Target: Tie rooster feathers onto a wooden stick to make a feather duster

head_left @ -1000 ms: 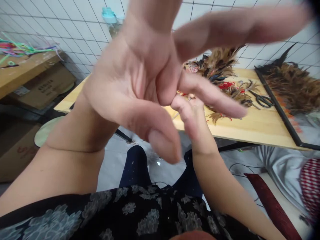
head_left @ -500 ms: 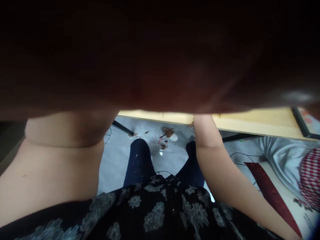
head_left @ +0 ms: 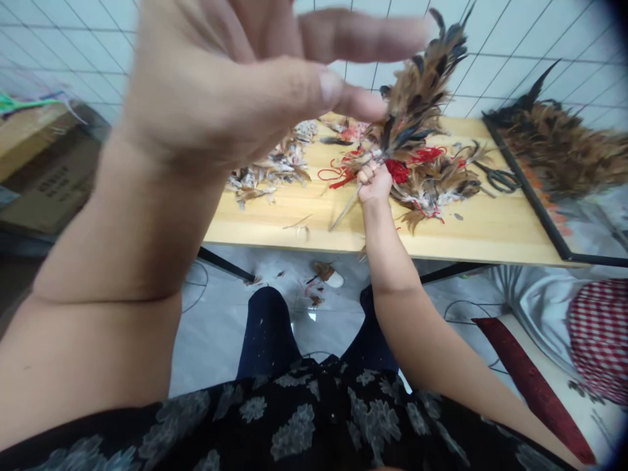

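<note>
My left hand [head_left: 235, 91] is raised close to the camera and large in view. Its fingers are stretched and apart, with nothing visible between them. Over the table, my right hand [head_left: 375, 183] is wrapped round the thin stick of a feather duster [head_left: 424, 91]. Brown and black feathers fan upward from that fist, and the bare stick end points down to the left. Red string [head_left: 343, 170] lies around the right hand. Beside it is a pile of brown and white feathers [head_left: 436, 186].
More loose feathers [head_left: 275, 167] lie left on the wooden table [head_left: 275, 226]. Scissors [head_left: 500, 178] rest at the right, near a black-framed panel [head_left: 544, 203] showing brown feathers. A cardboard box [head_left: 49, 190] stands at far left. Feather scraps and a slipper [head_left: 333, 278] are on the floor.
The dark, blurred shape that covered the upper view is gone. My left hand is now seen in front of the camera, and the table, right hand and feather duster are uncovered.
</note>
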Tool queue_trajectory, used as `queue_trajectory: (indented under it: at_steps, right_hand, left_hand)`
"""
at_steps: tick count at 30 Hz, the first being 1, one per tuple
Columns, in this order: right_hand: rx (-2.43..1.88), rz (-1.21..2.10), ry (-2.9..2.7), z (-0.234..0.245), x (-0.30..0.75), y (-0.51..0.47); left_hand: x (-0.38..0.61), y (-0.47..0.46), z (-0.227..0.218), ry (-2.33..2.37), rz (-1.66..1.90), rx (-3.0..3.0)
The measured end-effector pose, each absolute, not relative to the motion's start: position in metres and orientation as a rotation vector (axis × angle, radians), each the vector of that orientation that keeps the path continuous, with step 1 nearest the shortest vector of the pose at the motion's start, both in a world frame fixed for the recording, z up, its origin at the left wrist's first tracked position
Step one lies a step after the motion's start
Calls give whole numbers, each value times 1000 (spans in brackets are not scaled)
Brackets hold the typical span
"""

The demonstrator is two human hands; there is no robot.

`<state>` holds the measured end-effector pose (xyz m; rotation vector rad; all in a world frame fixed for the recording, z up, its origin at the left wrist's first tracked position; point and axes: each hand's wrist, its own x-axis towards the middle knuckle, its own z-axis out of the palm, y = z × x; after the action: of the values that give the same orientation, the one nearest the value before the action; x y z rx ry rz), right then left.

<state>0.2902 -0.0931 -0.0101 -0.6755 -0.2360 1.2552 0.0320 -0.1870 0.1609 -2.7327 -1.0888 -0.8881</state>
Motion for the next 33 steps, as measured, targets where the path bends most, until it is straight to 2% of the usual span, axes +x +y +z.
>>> queue_trajectory:
  at_steps: [1,2,4,7,12,18,25,33]
  right_hand:
    - [-682,1251,-264,-10,289,-94]
    - [-685,1249,-287,-10,288,-94]
    - [-677,1260,-311,-9,285,-95]
    - [-642,1297,-335,-6,280,-97]
    - [-664,1307,-374,1,279,-100]
    - [-702,1386,-444,11,283,-104]
    - [-800,1505,-608,16,275,-110]
    - [-929,1600,-746,23,269,-118]
  left_hand:
    - [45,-177,161,-871,-964,-2863]
    - [57,-164,156,-795,-1187,-2929]
    - [74,-131,132,-982,-1381,-3025]
    - [97,-85,75,-1348,-1185,-3055]
    - [139,-54,12,-1390,-1084,-3148]
    - [138,-35,16,-1345,-1160,-3014]
    - [101,6,40,-1262,-931,-2879]
    - [89,29,31,-1169,-974,-2946]
